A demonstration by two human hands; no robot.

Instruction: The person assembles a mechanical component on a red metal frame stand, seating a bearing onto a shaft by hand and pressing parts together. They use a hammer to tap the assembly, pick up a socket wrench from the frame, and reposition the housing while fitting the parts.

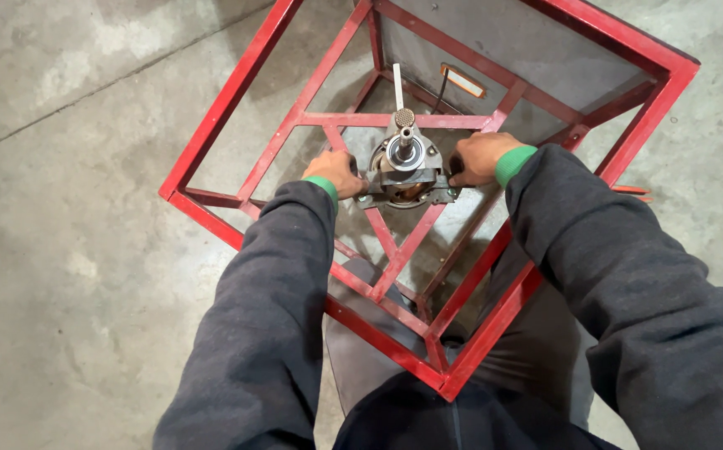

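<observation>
A small electric motor [405,167] with a steel shaft pointing up sits at the centre of a red metal frame [236,87], where its cross bars meet. My left hand [335,172] grips the motor's left side at the mounting plate. On the opposite side, my right hand [480,157] holds the motor's right edge. Both arms wear dark grey sleeves with green cuffs. A slim white rod [397,86] with a knurled end stands just behind the motor.
The frame stands on a grey concrete floor [70,217]. Inside the frame's far side is a grey panel [528,42] with a small orange-rimmed rectangular part [463,81] and a dark cable. My legs show below the frame's near corner.
</observation>
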